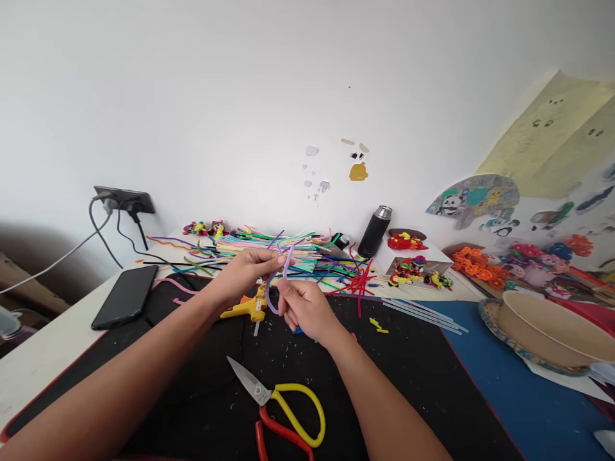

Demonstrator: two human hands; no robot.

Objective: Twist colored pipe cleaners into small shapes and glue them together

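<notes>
Both hands are closed on a light purple pipe cleaner (271,303), bent into a loop above the black mat. My left hand (248,272) pinches its upper part between thumb and fingers. Lower and to the right, my right hand (305,307) grips the pipe cleaner with the thumb on top. Just behind and left of the hands lies a yellow glue gun (245,309), partly hidden. Nearer to me, a pair of scissors (283,410) with one yellow and one red handle rests on the mat, blades apart.
A large pile of coloured pipe cleaners (240,243) lies along the wall. A phone (125,296) is at the left, a black thermos (375,232) behind the pile. Clear glue sticks (425,315), yellow bits (378,325) and a beige bowl (552,326) sit to the right.
</notes>
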